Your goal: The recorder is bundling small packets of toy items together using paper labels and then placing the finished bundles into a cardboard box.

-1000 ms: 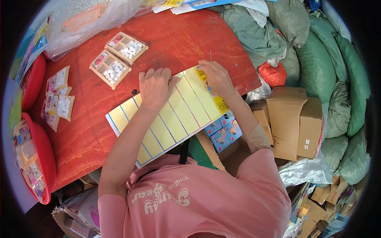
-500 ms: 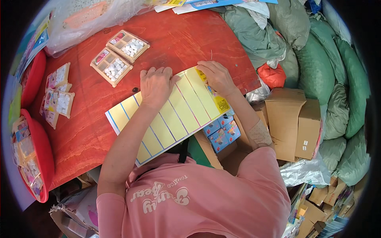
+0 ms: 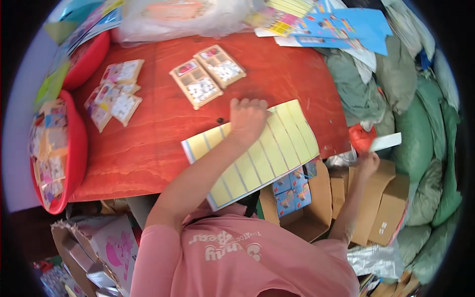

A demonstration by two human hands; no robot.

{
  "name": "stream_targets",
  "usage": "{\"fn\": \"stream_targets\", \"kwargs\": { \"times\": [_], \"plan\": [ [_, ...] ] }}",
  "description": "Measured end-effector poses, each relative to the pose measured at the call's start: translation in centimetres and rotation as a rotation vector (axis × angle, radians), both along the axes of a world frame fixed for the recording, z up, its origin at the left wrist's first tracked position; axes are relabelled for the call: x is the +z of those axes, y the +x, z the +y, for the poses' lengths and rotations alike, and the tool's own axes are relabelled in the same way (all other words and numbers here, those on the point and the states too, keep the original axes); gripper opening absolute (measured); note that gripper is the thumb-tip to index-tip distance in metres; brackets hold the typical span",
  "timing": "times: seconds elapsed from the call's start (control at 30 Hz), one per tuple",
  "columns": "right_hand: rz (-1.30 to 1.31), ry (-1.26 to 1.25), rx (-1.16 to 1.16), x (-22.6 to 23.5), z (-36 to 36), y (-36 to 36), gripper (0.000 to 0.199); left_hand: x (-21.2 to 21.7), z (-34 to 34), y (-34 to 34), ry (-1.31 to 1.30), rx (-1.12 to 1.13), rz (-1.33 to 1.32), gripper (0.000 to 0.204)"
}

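Observation:
A yellow sheet [image 3: 269, 146] with coloured lines across it lies slantwise on the near edge of the red table, partly overhanging toward my body. My left hand [image 3: 249, 119] rests on the sheet's far edge, its fingers curled down and closed against it. Out to the right, beyond the table edge, my right hand [image 3: 368, 163] pinches a small pale strip [image 3: 386, 142], which is slightly blurred. Past my left hand stand two wooden trays [image 3: 217, 74] side by side, holding white pieces and a small picture card each.
More small trays [image 3: 114, 94] lie piled at the left, beside a red basin [image 3: 74, 148] full of similar packs. An open carton [image 3: 321, 198] with blue boxes [image 3: 292, 193] stands below the table's right edge. Green sacks [image 3: 420, 133] line the right; blue printed sheets [image 3: 341, 27] lie at the back.
My right hand has left the sheet and swung right, carrying a pale strip. The printed band at the sheet's right end is gone. My left hand stays on the sheet; the view has shifted.

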State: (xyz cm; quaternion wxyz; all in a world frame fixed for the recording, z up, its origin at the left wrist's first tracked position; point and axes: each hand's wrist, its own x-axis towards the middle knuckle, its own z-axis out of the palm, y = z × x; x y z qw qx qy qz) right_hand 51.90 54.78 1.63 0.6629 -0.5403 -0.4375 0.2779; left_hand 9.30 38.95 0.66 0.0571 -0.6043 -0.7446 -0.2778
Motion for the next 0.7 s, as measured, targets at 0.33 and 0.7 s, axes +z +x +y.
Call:
{"fn": "stream_targets", "kwargs": {
  "times": [0.33, 0.7],
  "plan": [
    [0.045, -0.007, 0.861, 9.0, -6.6, -18.9, 0.025, 2.9, -2.2, -11.9, 0.22, 0.147, 0.097, 0.029],
    [0.187, -0.221, 1.397, 8.2, -10.4, -29.4, 0.024, 0.1, -13.1, -13.1, 0.069, 0.091, 0.095, 0.041]
  ]
}}
